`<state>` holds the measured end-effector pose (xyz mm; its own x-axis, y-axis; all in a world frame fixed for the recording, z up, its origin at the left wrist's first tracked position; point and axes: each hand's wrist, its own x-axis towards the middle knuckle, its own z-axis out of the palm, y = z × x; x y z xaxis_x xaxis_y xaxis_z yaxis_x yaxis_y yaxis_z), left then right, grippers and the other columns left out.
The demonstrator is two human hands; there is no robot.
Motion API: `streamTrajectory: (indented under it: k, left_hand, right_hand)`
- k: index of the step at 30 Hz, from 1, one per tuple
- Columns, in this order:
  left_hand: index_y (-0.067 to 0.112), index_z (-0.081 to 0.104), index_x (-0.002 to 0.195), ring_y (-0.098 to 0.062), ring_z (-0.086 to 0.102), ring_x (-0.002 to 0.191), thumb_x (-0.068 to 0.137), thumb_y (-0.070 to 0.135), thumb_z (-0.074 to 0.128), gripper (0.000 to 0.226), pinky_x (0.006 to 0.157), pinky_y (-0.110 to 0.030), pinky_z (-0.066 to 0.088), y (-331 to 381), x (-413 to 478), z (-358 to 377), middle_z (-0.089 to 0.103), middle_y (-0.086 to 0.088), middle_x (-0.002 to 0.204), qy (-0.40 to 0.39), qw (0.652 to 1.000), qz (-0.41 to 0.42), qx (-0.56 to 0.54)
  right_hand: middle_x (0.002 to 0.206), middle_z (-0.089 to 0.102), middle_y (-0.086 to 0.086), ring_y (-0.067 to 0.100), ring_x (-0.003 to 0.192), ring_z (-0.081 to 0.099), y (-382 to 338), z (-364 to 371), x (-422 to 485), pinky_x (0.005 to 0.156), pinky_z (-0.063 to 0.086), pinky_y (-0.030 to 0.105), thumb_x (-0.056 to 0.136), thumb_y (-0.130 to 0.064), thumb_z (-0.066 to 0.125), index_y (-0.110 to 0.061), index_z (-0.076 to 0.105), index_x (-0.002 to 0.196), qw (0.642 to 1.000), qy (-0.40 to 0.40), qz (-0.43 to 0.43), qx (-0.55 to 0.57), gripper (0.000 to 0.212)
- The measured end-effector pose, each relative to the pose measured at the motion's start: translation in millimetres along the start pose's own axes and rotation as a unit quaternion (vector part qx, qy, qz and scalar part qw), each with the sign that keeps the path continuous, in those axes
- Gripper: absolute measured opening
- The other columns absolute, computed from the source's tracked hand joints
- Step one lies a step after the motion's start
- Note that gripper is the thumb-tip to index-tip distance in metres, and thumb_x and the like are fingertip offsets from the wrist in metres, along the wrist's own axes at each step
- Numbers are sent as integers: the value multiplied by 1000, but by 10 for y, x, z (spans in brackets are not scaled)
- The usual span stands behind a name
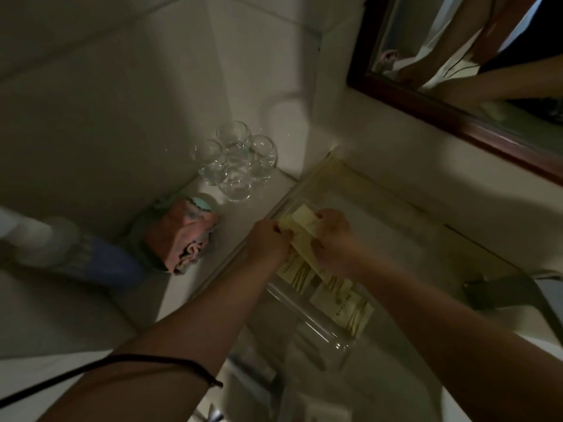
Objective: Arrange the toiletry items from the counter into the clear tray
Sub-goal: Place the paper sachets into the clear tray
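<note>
Folded pinkish cloth (182, 236) sat at the far left of the counter (231, 226), beside a cluster of upturned glasses (236, 161), both outside the clear tray (310, 327). Over the tray, the left hand (268, 243) and right hand (333, 239) each pinched a pale yellow packet (300, 225). Nearer the camera, more packets (338, 296) already lay inside, so the arranging seemed partly done, judging by this view.
</note>
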<state>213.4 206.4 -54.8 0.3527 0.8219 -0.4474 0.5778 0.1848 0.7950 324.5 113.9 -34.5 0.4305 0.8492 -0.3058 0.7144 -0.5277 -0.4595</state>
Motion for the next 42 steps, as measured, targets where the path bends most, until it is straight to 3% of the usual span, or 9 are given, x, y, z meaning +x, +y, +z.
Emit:
streamTrajectory:
  k: [4, 10, 16, 19, 25, 29, 32, 37, 42]
  left_hand:
    - [9, 72, 72, -28, 70, 71, 78, 15, 61, 14, 66, -39, 59, 57, 1, 41, 72, -13, 73, 71, 997, -20, -7]
    - [13, 73, 80, -27, 71, 71, 69, 29, 60, 24, 69, -43, 60, -27, 57, 127, 73, -8, 75, 82, 995, -47, -12]
    - [20, 70, 72, -24, 70, 68, 68, 34, 56, 20, 69, -39, 58, -69, 59, 267, 71, -2, 70, 71, 995, -52, 41]
    - [17, 68, 82, -28, 68, 81, 77, 29, 59, 16, 65, -29, 47, 15, -51, 265, 72, -5, 84, 79, 991, -27, 103]
    - [17, 58, 109, -30, 62, 102, 81, 25, 55, 29, 84, -38, 48, 27, -233, 211, 63, -6, 112, 77, 983, 39, 160]
    - [9, 58, 115, -29, 52, 110, 83, 26, 36, 42, 91, -38, 44, -54, -334, 132, 55, -11, 120, -11, 922, 224, 315]
    - [7, 62, 113, -31, 51, 114, 77, 39, 17, 65, 92, -39, 42, -75, -313, 138, 57, -12, 122, -98, 849, 317, 410]
    - [9, 47, 133, -30, 37, 132, 86, 36, 24, 59, 106, -40, 34, -197, -267, 134, 41, -14, 143, -158, 784, 334, 499]
    - [14, 52, 123, -30, 46, 118, 87, 35, 40, 43, 100, -43, 35, -242, -215, 136, 51, -9, 128, -133, 751, 368, 533]
  right_hand:
    - [127, 49, 13, 34, 107, 57, -62, 22, -61, 81, 50, 37, 89, -17, 58, -15, 43, 135, 998, 49, 9, -37, 49]
    - [131, 57, 2, 29, 115, 56, -24, 247, -225, 86, 47, 37, 89, -23, 57, -33, 43, 140, 991, 109, 73, -2, 53]
    - [130, 59, 1, 29, 114, 58, -49, 359, -182, 87, 46, 36, 88, -19, 60, -30, 50, 137, 986, 156, 60, 9, 52]
    - [132, 58, 2, 31, 115, 57, -76, 405, -151, 95, 44, 39, 88, -15, 54, -30, 52, 134, 986, 151, 66, 8, 49]
    - [149, 42, 8, 32, 131, 43, -33, 432, -209, 106, 36, 43, 86, -11, 50, -20, 39, 144, 992, 103, 75, -17, 60]
    - [155, 33, 12, 36, 141, 30, 96, 442, -438, 111, 31, 47, 85, -25, 57, -16, 38, 145, 993, 52, 41, -96, 64]
    - [149, 42, 15, 41, 136, 36, 187, 471, -537, 106, 38, 49, 83, -37, 35, -14, 46, 140, 990, 40, 24, -132, 63]
    - [160, 19, 7, 33, 145, 18, 248, 434, -543, 109, 32, 45, 96, -35, 35, -24, 21, 151, 988, 3, 26, -154, 58]
    - [162, 14, 7, 33, 145, 18, 213, 428, -556, 109, 30, 47, 95, -44, 37, -28, 17, 153, 985, 0, 47, -164, 63]
